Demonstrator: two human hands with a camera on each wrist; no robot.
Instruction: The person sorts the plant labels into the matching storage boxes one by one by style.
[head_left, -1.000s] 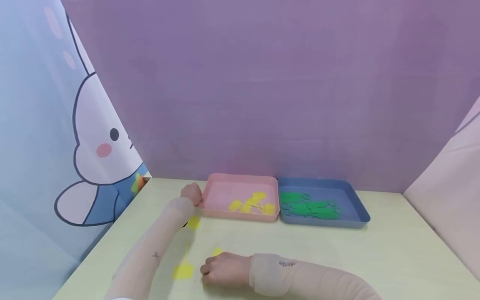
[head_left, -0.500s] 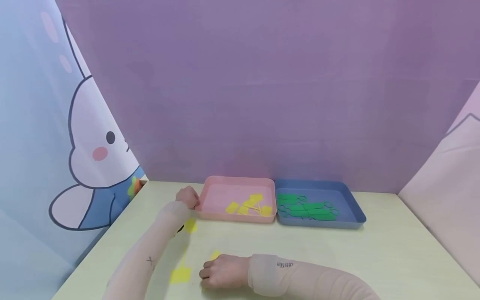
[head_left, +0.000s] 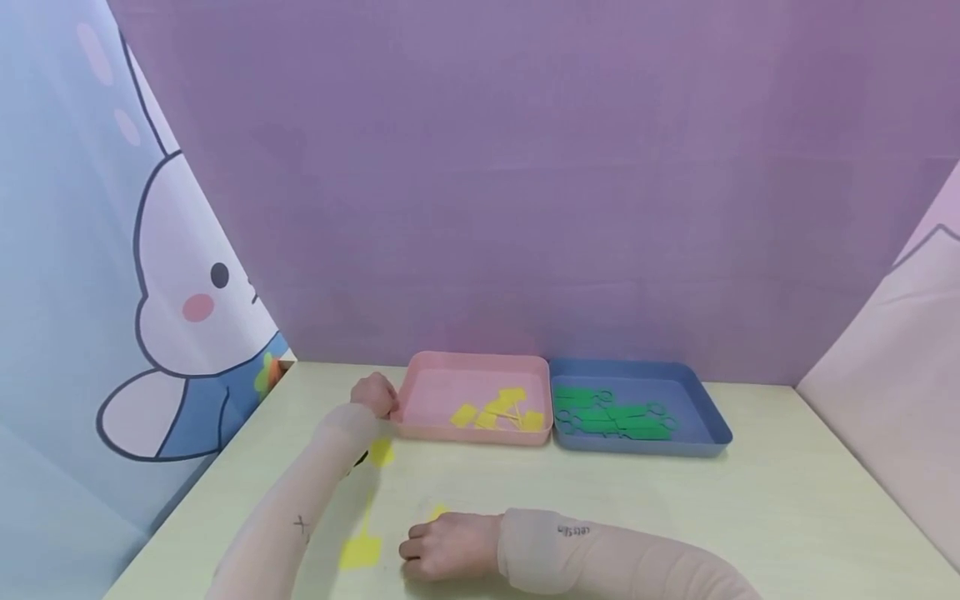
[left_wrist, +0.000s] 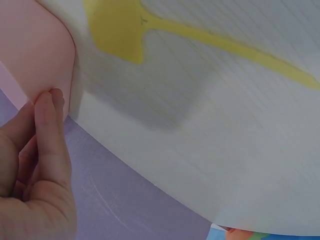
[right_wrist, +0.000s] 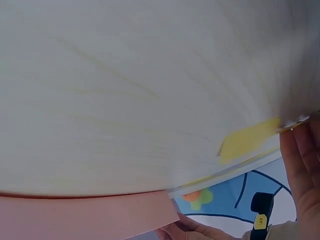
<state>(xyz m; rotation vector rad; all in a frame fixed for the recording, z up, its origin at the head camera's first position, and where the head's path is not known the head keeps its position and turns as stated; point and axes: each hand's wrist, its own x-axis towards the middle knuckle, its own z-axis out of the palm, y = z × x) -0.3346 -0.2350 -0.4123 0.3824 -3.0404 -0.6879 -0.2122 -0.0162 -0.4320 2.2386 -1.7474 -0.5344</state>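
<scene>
My left hand (head_left: 375, 395) pinches the left side wall of a pink tray (head_left: 450, 387), thumb against fingers in the left wrist view. Curled over the near table, my right hand (head_left: 453, 546) has its fingertips on a yellow plant label (right_wrist: 250, 141); its thumb is hidden, and only a bit of the label shows past the hand in the head view. Another yellow plant label (head_left: 362, 552), with a thin stem, lies left of the right hand. A further yellow label head (head_left: 382, 452) lies beside the left forearm. Several similar yellow labels lie inside the pink tray.
A blue tray (head_left: 693, 412) adjoins the pink one on the right, holding several flat green pieces (head_left: 615, 417) with ring-shaped ends. Behind both rises a purple cloth (head_left: 525, 183). A printed curtain (head_left: 67, 250) borders the table (head_left: 780, 492) at left.
The head view has shifted slightly, so trays and labels sit a little further left. The yellow label under my right hand has shifted slightly. My left hand keeps its hold on the pink tray.
</scene>
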